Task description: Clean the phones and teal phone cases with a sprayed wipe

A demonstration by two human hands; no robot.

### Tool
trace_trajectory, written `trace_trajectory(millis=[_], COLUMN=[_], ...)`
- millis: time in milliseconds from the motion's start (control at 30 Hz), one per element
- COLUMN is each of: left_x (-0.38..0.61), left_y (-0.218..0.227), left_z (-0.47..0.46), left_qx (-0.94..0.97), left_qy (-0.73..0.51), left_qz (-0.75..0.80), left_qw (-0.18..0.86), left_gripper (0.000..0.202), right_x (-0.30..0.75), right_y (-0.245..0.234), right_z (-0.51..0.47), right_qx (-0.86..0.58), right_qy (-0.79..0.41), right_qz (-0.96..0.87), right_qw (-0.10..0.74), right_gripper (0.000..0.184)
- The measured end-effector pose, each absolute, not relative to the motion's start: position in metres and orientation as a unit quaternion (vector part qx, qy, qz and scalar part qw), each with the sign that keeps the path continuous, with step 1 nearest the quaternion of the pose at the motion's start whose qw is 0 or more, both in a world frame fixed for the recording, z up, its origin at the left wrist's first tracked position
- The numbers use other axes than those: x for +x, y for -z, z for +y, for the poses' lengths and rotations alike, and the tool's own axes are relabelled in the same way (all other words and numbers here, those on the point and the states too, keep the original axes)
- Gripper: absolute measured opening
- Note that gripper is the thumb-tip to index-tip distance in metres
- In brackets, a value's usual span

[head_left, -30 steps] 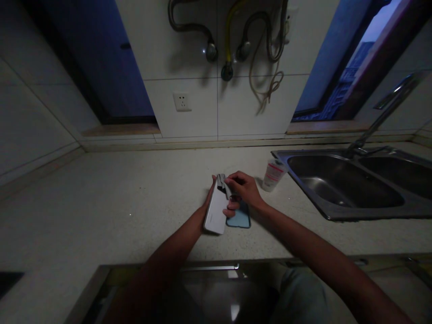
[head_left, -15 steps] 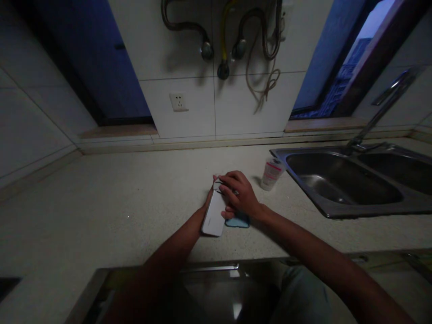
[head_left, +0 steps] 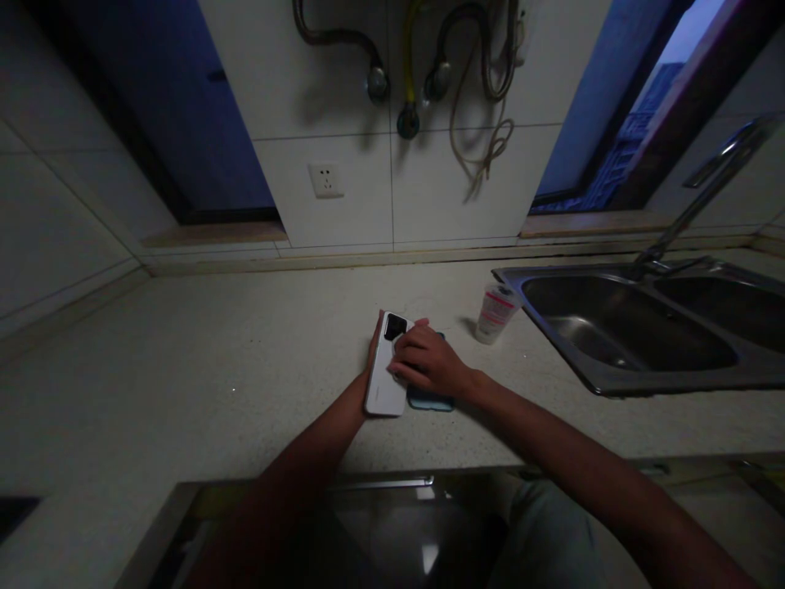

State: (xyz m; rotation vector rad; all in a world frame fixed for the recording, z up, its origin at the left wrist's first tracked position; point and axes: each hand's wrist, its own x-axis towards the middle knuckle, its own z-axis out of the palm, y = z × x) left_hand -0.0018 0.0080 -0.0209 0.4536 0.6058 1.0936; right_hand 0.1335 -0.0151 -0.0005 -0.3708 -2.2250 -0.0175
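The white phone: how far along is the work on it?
Done: the white phone is bare, and the blue case lies beside it on the counter. In hand: the left hand grips its edge, the right hand rests on its back. Left, perhaps: the case is not yet on it.

The white rectangular phone (head_left: pixel 385 378) hides most of the left hand (head_left: pixel 371 353); the right hand (head_left: pixel 429 364) covers most of the flat blue case (head_left: pixel 431 402).

The phone (head_left: pixel 385 372) is white with a black camera patch. A blue case (head_left: pixel 431 399) lies beside it. The bench (head_left: pixel 214 360) is pale and speckled.
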Motion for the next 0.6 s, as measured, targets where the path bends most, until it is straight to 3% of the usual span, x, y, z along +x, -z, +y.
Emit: trace_trajectory(millis=[167,400,600], left_x=[-0.001,-0.006,-0.006], left_y=[0.011,0.011,0.004], left_z=[0.004,0.003,0.001], left_qx=[0.159,0.132,0.143], left_qy=[-0.533,-0.522,-0.542], left_qz=[0.278,0.297,0.265], left_qw=[0.783,0.789,0.784], left_gripper=[0.057,0.059,0.028], right_x=[0.138,0.137,0.138], right_y=[0.004,0.007,0.008], right_z=[-0.007,-0.008,-0.004], right_qx=[-0.225,-0.249,-0.308], right_qy=[0.002,-0.095,-0.205], right_qz=[-0.880,-0.864,-0.798], right_qw=[0.419,0.427,0.476], right_gripper=[0.026,0.031,0.036])
